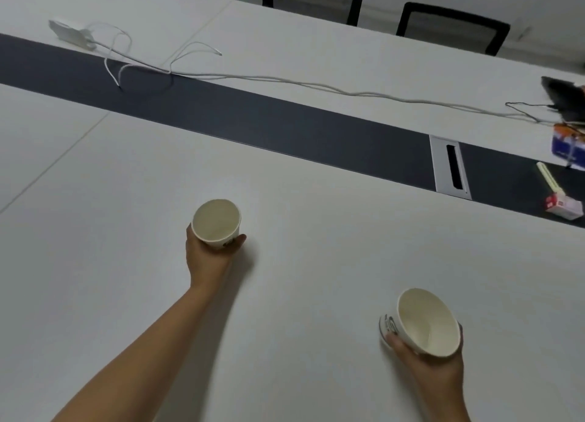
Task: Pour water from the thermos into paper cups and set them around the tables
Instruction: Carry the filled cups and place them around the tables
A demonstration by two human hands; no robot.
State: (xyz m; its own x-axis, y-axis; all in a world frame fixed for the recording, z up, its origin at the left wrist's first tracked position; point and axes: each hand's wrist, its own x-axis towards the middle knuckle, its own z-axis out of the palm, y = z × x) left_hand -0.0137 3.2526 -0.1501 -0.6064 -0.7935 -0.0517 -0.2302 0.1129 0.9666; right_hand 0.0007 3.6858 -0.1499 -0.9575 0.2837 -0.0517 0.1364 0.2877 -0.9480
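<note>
Over a white table (95,263), seen from above, a person holds one paper cup in each hand. The left hand (210,252), arm stretched forward, grasps a cup (216,224) from below and behind, thumb curled round its right side; the cup is about upright, near the middle of the table. The right hand (433,363), nearer and to the right, grasps the second cup (422,322), fingers wrapped round its printed wall. This cup tilts toward the viewer. Farther off, a dark strip (285,124) runs along the table with a white cable (285,81) trailing beside it. Black chairs (452,26) stand beyond.
</note>
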